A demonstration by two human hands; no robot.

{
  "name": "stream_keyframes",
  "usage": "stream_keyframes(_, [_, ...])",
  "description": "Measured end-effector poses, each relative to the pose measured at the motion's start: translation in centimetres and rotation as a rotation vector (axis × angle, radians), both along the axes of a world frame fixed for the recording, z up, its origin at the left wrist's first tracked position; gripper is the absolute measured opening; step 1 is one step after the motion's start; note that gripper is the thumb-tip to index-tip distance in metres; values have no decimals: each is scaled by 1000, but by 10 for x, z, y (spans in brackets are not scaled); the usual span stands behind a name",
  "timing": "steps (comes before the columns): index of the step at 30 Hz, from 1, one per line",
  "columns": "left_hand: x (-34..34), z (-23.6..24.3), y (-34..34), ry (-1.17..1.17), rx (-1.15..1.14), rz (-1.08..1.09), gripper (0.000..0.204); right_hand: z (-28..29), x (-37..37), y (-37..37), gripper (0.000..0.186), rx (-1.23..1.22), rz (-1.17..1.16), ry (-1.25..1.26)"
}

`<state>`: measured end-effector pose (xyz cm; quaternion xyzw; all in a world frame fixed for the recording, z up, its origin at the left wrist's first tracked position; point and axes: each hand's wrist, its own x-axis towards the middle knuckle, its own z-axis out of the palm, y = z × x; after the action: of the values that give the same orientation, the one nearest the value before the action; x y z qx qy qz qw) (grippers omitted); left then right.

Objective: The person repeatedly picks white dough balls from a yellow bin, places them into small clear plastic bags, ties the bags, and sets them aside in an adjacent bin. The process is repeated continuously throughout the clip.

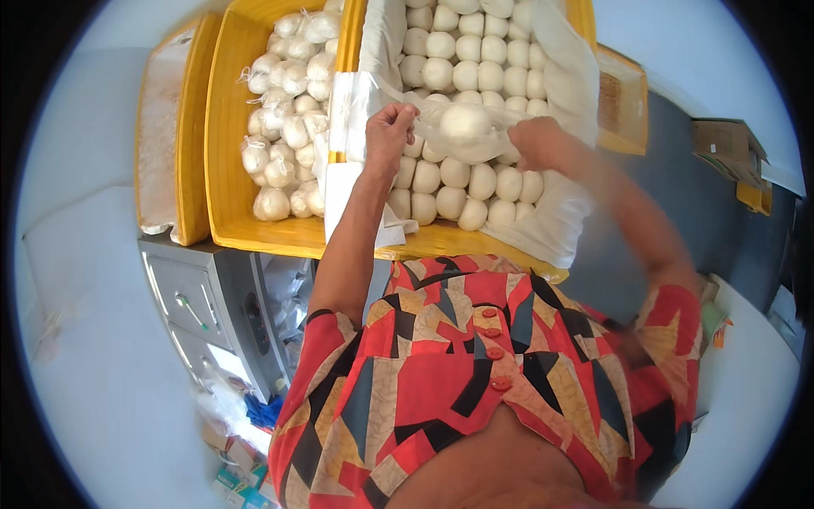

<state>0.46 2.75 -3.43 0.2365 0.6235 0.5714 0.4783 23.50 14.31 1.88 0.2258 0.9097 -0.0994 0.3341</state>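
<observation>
A clear plastic bag [486, 151] with a round white bun [466, 121] in it stretches between my two hands. My left hand [391, 134] pinches one end of the bag. At the other end, my right hand [539, 142] has its fingers closed on the plastic. Both are held above rows of white steamed buns [465, 76] in a yellow crate [442, 241] lined with white cloth [570, 72]. How many buns the bag holds is partly hidden by its folds.
To the left, a second yellow crate [222, 153] holds several knotted bags of buns [280, 170]. Beside it stands another yellow crate [193, 127] on its side, above a grey metal cabinet [199, 293]. Cardboard boxes [727, 148] lie on the floor at right.
</observation>
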Motion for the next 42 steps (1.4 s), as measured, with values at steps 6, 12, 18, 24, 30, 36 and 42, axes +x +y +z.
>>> stream_keyframes(6, [16,34,4,-79,-1,-131,23,9,30,-18,8,530,518,-126])
stream_keyframes(12, [25,78,-1,-132,205,-301,26,41,18,-6,15,484,308,1006])
stream_keyframes(18, [36,100,-10,81,252,-471,28,36,-15,-33,32,-136,-557,1377])
stream_keyframes(24, [35,89,-28,95,174,-459,29,43,-9,-45,35,-108,-641,1079])
stream_keyframes(30, [49,67,-38,-151,133,-411,35,40,-1,-55,59,-914,-1012,1110])
stream_keyframes(36, [68,54,-29,-159,191,-437,40,38,-14,-74,65,-1054,-1029,1165])
stream_keyframes(42, [48,50,-32,-127,134,-453,5,45,14,-64,38,-953,-1057,1139])
